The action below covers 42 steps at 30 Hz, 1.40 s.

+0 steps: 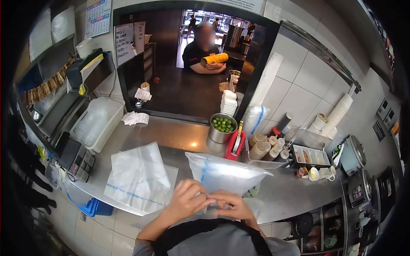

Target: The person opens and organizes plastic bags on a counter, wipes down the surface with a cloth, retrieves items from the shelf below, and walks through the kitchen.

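Note:
My left hand (188, 199) and my right hand (232, 205) meet at the counter's front edge, fingertips pinched together. Whatever lies between the fingertips is too small to make out. Just beyond them rests a translucent plastic bag (230, 173) with blue print, puffed up and partly hidden by my hands. More clear plastic (147, 219) shows beside my left forearm. To the left, a stack of flat plastic bags (139, 175) with a blue printed line lies on the steel counter (177, 132).
Behind the bag stand a red tape dispenser (235, 145) and a pot of green limes (224, 124). Sauce bottles (259, 150) fill a basket at right, near a condiment tray (309, 155). Beyond the pass window, a person (206, 55) holds a yellow roll (215, 59).

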### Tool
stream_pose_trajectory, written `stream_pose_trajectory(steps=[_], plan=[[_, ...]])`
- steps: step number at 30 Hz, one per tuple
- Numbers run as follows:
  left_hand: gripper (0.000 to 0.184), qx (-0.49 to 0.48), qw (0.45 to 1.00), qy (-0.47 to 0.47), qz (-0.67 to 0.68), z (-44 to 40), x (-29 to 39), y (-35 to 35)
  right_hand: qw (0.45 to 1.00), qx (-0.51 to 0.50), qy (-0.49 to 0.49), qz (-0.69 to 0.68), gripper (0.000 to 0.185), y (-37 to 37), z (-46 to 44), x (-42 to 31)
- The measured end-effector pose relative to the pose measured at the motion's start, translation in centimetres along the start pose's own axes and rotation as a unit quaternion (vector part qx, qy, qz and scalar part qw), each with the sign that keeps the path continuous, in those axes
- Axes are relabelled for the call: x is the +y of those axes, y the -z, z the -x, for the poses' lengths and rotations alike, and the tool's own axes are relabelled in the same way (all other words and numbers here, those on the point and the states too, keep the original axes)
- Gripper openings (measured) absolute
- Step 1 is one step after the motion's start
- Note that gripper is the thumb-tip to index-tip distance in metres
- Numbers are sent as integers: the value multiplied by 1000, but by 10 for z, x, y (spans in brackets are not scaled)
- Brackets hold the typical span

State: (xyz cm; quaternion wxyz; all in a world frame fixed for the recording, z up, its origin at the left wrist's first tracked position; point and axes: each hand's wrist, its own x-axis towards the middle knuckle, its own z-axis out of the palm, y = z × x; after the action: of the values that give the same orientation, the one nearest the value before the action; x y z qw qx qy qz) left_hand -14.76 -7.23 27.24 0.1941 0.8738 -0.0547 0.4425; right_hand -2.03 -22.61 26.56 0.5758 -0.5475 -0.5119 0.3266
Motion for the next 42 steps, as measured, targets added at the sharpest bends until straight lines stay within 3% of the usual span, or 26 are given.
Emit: stream_pose_trajectory(steps=[4, 7, 9, 10, 11, 12, 13, 15, 16, 17, 19, 21, 22, 24, 25, 26, 28, 30, 32, 34, 35, 37, 40, 42], plan=[[24, 56, 998, 1, -2, 1, -3, 1, 989, -116, -78, 39, 19, -2, 1, 17], [21, 115, 989, 38, 80, 1, -11, 6, 948, -246, 2, 200, 20, 10, 2, 44], [23, 178, 970, 76, 148, 5, -21, 11, 959, -238, -9, 151, 21, 29, 7, 42], [25, 175, 908, 146, 352, 12, -28, 14, 964, -233, -11, 126, 21, 40, 9, 39], [28, 161, 801, 208, 537, 22, -34, 17, 974, -219, 35, 51, 21, 52, 13, 35], [31, 138, 655, 263, 695, 29, -38, 18, 975, -204, 80, -28, 22, 63, 20, 32], [37, 91, 596, 239, 762, 30, -38, 13, 968, -188, 125, -107, 24, 67, 24, 31], [33, -110, 647, 274, 703, 43, -46, 3, 930, 36, 151, -334, 27, 51, 40, 45], [31, -209, 659, 287, 663, 46, -47, -1, 905, 145, 135, -376, 29, 47, 44, 47], [29, -268, 665, 214, 663, 42, -44, -10, 869, 253, 121, -407, 31, 43, 47, 49], [25, -376, 661, 60, 647, 21, -36, -30, 830, 446, 47, -333, 35, 43, 46, 50], [20, -315, 643, -48, 697, 20, -59, -29, 963, 138, 93, -214, 36, 95, 66, 99], [17, -284, 629, -100, 717, 20, -67, -27, 981, 10, 94, -170, 35, 104, 67, 105], [12, -88, 548, -53, 830, 11, -61, -30, 970, -207, 92, -90, 35, 110, 56, 93], [10, -49, 518, -1, 854, 11, -60, -27, 950, -294, 80, -63, 37, 105, 52, 81], [7, -7, 487, 48, 872, 12, -58, -25, 974, -158, 120, -104, 31, 94, 61, 83], [5, -46, 465, 193, 863, 18, -60, -14, 958, 119, 193, -176, 24, 75, 84, 91], [12, -137, 605, 191, 760, 2, -56, 1, 856, 324, 229, -333, 18, 70, 75, 77], [19, -155, 743, 183, 624, -7, -53, 7, 828, 416, 225, -300, 13, 74, 61, 52], [27, -91, 868, 169, 457, -13, -45, 1, 898, 391, 183, -84, 9, 89, 46, 14], [32, -69, 911, 170, 370, -17, -40, 0, 894, 405, 180, -59, 7, 86, 34, 1], [42, -23, 968, 168, 187, -27, -31, -7, 885, 432, 174, -9, 8, 74, 16, -15], [52, 7, 953, 270, 134, -39, -27, -21, 887, 422, 133, 132, 16, 79, 8, 5], [51, 6, 971, 228, 73, -25, -52, -45, 899, 406, 80, 142, 23, 80, 1, 16]])
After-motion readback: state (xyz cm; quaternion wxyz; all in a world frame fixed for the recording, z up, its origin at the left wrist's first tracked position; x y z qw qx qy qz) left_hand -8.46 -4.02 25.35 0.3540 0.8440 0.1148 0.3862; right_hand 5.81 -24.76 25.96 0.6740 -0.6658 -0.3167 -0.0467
